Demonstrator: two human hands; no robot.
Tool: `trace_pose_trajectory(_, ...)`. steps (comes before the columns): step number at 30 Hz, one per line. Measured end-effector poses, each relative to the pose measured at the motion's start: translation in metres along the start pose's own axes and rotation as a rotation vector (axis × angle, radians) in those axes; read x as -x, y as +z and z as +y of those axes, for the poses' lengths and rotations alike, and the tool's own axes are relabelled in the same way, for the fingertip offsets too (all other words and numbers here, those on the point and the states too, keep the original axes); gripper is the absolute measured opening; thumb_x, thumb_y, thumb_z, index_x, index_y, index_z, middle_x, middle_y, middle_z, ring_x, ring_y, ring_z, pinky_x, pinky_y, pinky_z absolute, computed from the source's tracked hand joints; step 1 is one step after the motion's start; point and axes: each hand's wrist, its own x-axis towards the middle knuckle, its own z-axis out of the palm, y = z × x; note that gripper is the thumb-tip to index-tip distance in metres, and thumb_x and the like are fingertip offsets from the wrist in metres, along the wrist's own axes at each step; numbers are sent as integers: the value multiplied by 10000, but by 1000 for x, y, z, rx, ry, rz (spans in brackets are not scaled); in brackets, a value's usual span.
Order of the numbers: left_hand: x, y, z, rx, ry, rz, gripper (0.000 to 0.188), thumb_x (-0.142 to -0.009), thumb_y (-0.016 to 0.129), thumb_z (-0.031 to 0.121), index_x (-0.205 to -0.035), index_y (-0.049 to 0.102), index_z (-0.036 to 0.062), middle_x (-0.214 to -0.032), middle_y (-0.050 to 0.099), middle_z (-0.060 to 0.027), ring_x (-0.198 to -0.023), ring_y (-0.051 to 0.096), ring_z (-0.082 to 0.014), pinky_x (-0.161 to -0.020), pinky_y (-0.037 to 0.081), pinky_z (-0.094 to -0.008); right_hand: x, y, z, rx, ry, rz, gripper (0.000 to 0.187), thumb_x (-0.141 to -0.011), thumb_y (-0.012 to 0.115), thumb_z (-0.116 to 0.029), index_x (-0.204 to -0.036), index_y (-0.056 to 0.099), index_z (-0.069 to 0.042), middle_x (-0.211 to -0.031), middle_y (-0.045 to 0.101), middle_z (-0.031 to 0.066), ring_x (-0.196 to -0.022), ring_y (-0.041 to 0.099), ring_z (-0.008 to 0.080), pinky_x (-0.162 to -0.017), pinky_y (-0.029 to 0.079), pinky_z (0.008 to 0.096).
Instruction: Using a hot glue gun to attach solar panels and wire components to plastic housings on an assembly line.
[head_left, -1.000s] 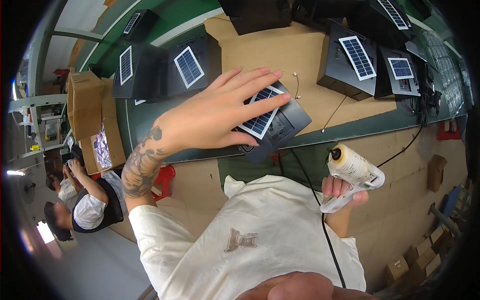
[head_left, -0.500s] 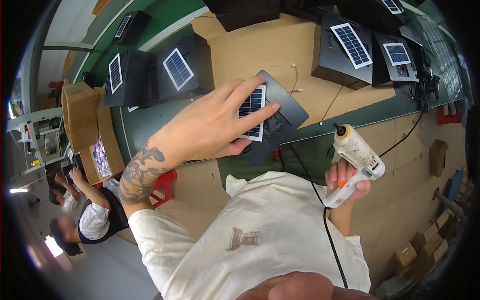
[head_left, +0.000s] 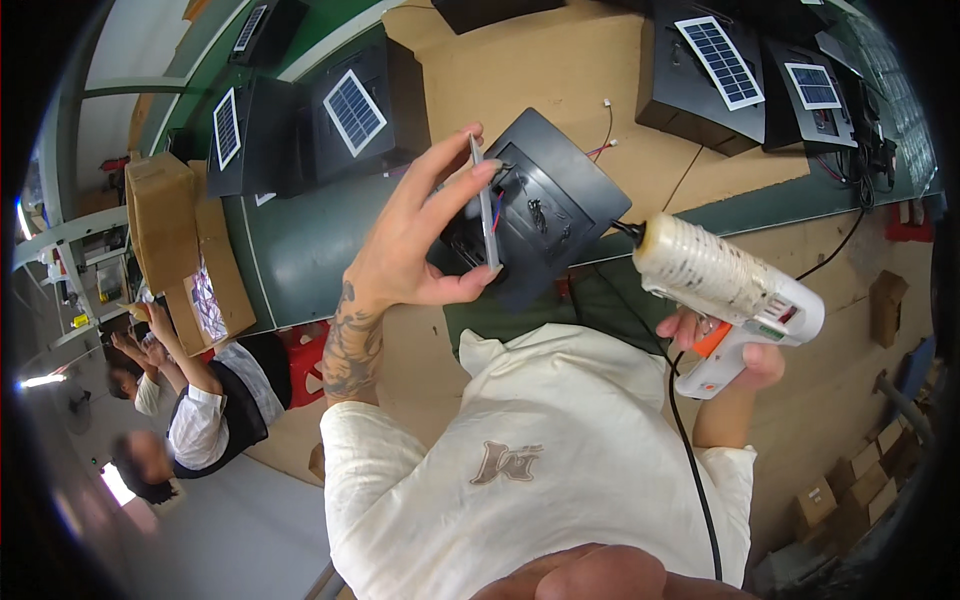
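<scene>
My left hand (head_left: 420, 225) grips a small solar panel (head_left: 484, 205) by its edges, thumb on one end and fingers on the other. The panel stands on edge, tilted up from a black plastic housing (head_left: 575, 170) at the table's front edge. Red and blue wires show between panel and housing, and dark strands lie in the housing's recess. In my right hand (head_left: 715, 345) is a white hot glue gun (head_left: 740, 290) with an orange trigger and tape-wrapped barrel. Its dark nozzle points left, close to the housing's right corner.
Black boxes with solar panels stand at left (head_left: 355, 115) and right (head_left: 705, 75). A cardboard sheet (head_left: 520, 65) covers part of the green table (head_left: 290, 250). The glue gun's black cord (head_left: 690, 450) hangs past my shirt. Co-workers (head_left: 215, 400) sit at left near a carton (head_left: 165, 225).
My left hand has lifted the solar panel from flat to on edge, uncovering the housing's recess. The glue gun has come up and its nozzle has moved closer to the housing.
</scene>
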Motion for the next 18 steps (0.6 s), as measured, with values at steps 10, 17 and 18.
trace_pose_trajectory(10,23,31,-25,73,171,267,813,-714,752,170,-1424,417,-39,-1466,316,-340,-1271,464,-506,-1008,446,-534,-37,48,-31,347,282,-64,481,-720,617,-330,-982,620,74,-845,626,208,-768,638,330,-735,534,466)
trace_pose_trajectory(17,27,33,-32,89,160,283,805,-735,764,170,-1424,413,-51,-1492,257,-348,-1321,419,-495,-1021,454,-509,-54,55,-33,485,402,-92,440,-739,615,-320,-933,602,74,-797,616,208,-714,619,309,-673,505,429)
trace_pose_trajectory(18,27,34,-33,111,165,275,799,-737,773,170,-1419,420,-51,-1494,250,-345,-1334,403,-494,-1025,457,-505,-56,57,-32,494,415,-95,440,-739,615,-320,-933,602,74,-797,616,208,-714,619,309,-673,505,429)
